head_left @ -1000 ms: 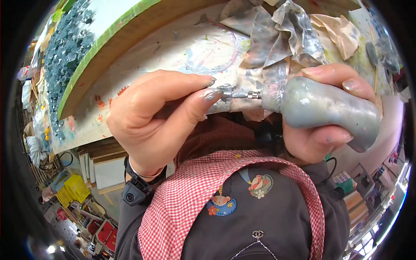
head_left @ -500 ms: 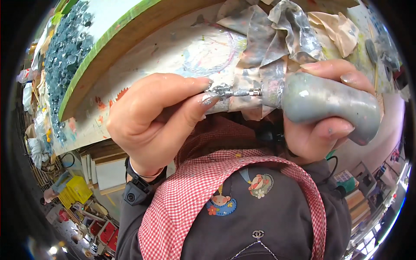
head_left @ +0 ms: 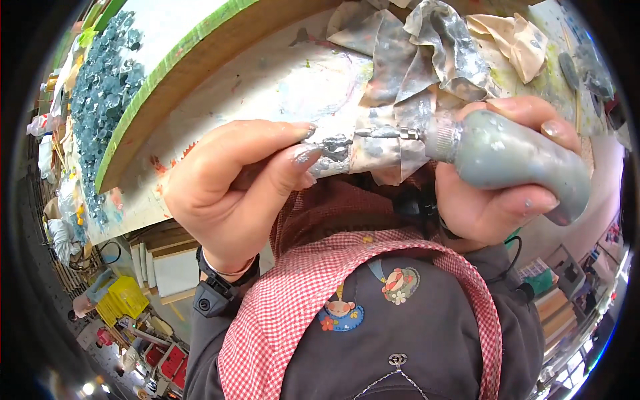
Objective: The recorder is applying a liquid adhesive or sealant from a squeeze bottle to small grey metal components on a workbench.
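My left hand (head_left: 230, 177) is closed in a pinch, thumb against forefinger, on a small dark, silvery piece (head_left: 335, 147) that pokes out past the fingertips. The piece's exact kind is too small to tell. Wrapped in my right hand (head_left: 490, 207) is a grey-smeared squeeze bottle (head_left: 517, 157), lying nearly level. Its ribbed collar (head_left: 443, 138) and narrow metal nozzle (head_left: 408, 134) point left toward the piece, with a small gap between. Grey, glittery smears coat my left fingertips. Beneath the nozzle lies a grey-stained cloth (head_left: 390, 100).
A curved, green-edged wooden board rim (head_left: 143, 97) runs across the far left of the table. Beyond it is a heap of grey-blue small pieces (head_left: 107, 80). Crumpled stained cloths (head_left: 513, 43) lie at the far right. A yellow crate (head_left: 127, 297) stands low at left.
The bottle and its nozzle have shifted right, away from the piece, opening a gap where they had touched. My left hand has moved slightly nearer me, its pinch kept.
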Demonstrator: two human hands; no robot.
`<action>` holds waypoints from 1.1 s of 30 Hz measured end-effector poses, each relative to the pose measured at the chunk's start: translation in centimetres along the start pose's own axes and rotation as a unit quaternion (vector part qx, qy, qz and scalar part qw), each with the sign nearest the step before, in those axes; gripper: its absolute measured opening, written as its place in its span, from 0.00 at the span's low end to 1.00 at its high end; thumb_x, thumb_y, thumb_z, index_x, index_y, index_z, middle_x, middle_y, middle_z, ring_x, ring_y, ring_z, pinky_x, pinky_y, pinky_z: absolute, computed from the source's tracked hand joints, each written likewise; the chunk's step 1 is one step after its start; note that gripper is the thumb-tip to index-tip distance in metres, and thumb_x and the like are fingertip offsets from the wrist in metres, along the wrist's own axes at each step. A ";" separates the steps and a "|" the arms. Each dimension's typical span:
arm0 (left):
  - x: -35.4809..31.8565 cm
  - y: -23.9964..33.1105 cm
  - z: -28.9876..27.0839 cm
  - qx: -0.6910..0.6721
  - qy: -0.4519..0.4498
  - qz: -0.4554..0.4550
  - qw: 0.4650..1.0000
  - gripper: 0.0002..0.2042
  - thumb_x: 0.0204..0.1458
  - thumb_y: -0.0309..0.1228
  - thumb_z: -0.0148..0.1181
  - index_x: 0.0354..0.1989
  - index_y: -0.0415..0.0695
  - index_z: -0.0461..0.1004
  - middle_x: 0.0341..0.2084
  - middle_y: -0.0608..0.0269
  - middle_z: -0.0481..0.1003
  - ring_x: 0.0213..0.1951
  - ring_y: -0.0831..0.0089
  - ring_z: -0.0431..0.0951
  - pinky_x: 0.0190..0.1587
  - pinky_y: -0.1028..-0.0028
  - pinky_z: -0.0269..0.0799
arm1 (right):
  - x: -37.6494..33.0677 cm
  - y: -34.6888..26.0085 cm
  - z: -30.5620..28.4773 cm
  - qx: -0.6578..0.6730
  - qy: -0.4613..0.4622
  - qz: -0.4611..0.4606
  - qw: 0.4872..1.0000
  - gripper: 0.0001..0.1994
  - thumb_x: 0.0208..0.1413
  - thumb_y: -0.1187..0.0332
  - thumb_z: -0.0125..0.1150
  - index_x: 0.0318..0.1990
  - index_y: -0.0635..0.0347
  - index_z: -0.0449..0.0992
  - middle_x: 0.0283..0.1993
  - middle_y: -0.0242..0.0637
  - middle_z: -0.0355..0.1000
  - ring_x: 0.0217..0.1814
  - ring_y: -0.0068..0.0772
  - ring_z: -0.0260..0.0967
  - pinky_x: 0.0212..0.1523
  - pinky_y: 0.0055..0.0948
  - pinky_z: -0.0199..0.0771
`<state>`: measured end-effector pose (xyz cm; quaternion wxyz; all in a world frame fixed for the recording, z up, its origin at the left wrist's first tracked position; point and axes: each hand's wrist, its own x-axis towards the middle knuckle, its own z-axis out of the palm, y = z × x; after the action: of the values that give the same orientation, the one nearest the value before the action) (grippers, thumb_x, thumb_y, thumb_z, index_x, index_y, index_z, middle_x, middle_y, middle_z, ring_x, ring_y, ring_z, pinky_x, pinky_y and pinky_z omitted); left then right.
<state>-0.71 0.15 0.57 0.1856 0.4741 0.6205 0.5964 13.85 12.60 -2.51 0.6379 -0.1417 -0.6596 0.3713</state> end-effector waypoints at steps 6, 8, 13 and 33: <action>0.0 0.1 0.0 -0.032 0.003 -0.034 0.999 0.08 0.39 0.12 0.56 0.30 0.31 0.72 0.23 0.56 0.73 0.21 0.79 0.73 0.23 0.84 0.68 | -0.4 0.1 -0.3 0.106 -0.066 0.027 0.992 0.27 0.53 0.46 0.42 0.47 0.63 0.56 0.36 0.50 0.63 0.32 0.33 0.63 0.29 0.27 0.66; -0.1 0.1 0.0 -0.033 0.003 -0.037 0.999 0.08 0.39 0.12 0.56 0.30 0.31 0.73 0.23 0.56 0.73 0.21 0.79 0.73 0.23 0.84 0.68 | -0.3 0.1 -0.5 0.111 -0.070 0.030 0.991 0.28 0.53 0.46 0.42 0.47 0.63 0.56 0.36 0.49 0.63 0.32 0.33 0.62 0.29 0.26 0.66; -0.1 0.1 -0.1 -0.074 0.020 -0.061 0.995 0.09 0.37 0.11 0.57 0.30 0.32 0.73 0.24 0.55 0.73 0.27 0.75 0.74 0.28 0.82 0.69 | -0.3 0.1 -0.5 0.123 -0.072 0.034 0.989 0.28 0.52 0.45 0.42 0.47 0.63 0.55 0.36 0.48 0.63 0.32 0.33 0.62 0.29 0.26 0.66; 0.4 -0.6 -0.3 0.000 -0.008 0.034 0.999 0.13 0.31 0.10 0.58 0.28 0.34 0.73 0.27 0.53 0.74 0.32 0.68 0.74 0.35 0.76 0.69 | 0.8 -0.9 -0.4 0.062 -0.131 0.087 0.986 0.31 0.47 0.42 0.48 0.47 0.60 0.55 0.36 0.44 0.63 0.37 0.33 0.63 0.36 0.27 0.64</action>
<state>-1.34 0.39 0.26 0.1707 0.4995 0.6024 0.5987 14.40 12.63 -1.41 0.5185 -0.1085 -0.6983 0.4814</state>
